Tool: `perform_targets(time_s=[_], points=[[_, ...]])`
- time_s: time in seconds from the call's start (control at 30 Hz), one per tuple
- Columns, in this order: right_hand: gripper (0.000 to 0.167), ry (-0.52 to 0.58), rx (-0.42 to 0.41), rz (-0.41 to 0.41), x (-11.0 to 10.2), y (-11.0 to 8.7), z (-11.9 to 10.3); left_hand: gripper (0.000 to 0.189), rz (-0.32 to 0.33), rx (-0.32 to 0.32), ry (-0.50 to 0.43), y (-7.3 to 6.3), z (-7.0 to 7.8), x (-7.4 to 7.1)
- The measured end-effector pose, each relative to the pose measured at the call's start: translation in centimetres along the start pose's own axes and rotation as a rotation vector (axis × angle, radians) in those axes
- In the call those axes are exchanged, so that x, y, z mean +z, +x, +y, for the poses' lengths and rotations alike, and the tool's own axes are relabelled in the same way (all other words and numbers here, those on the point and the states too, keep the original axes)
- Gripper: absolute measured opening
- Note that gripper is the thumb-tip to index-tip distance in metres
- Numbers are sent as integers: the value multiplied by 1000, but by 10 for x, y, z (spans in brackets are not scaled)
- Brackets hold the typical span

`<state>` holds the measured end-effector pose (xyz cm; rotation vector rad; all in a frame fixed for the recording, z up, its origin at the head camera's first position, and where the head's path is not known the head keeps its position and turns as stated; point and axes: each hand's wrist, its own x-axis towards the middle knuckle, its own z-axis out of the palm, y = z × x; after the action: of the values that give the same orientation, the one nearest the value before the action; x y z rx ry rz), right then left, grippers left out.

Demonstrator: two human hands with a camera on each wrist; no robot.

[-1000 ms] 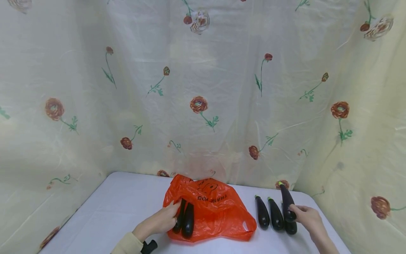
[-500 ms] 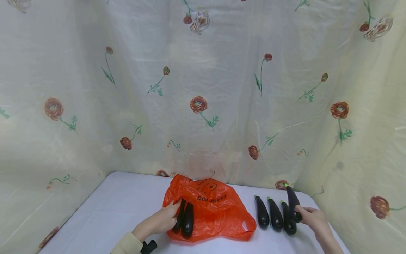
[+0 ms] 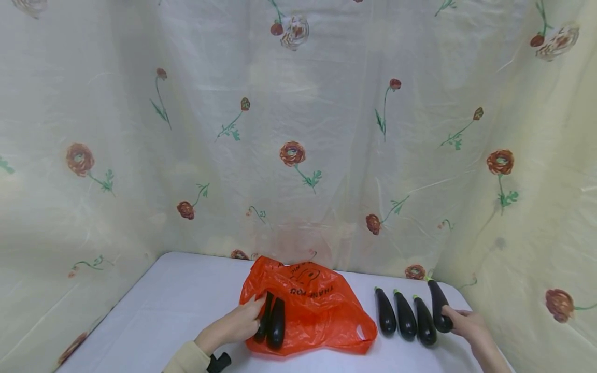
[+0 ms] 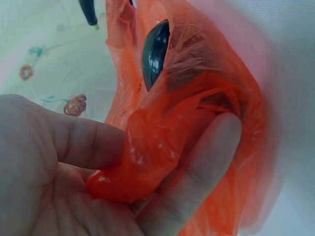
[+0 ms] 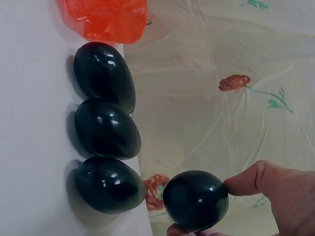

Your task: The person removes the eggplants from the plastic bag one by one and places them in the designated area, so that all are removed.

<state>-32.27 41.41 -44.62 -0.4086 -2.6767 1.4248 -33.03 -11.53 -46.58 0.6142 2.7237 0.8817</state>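
Observation:
My left hand pinches the mouth of a red plastic bag printed with black lettering. Two dark eggplants show in the bag's opening beside those fingers. In the left wrist view, the bag film is bunched between thumb and fingers, with a rounded eggplant end above. My right hand holds another eggplant by its thick end, green stem pointing away. It is just right of three eggplants in a row; the right wrist view shows the held eggplant between thumb and fingers.
The white-covered table extends left of the bag. A pale curtain with printed flowers surrounds the table at the back and sides. A black object shows under the left wrist.
My right hand has moved rightward and down with its eggplant, from over the third eggplant in the row to beside it. The left hand and bag stay put.

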Motion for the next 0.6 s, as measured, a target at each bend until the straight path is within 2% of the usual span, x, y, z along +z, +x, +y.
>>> perform_targets(time_s=[0.3, 0.6], points=[[64, -13, 18, 42, -2, 3, 7, 69, 10, 4, 10, 0, -1, 0], [70, -21, 59, 22, -2, 5, 18, 69, 36, 50, 21, -2, 0, 0]])
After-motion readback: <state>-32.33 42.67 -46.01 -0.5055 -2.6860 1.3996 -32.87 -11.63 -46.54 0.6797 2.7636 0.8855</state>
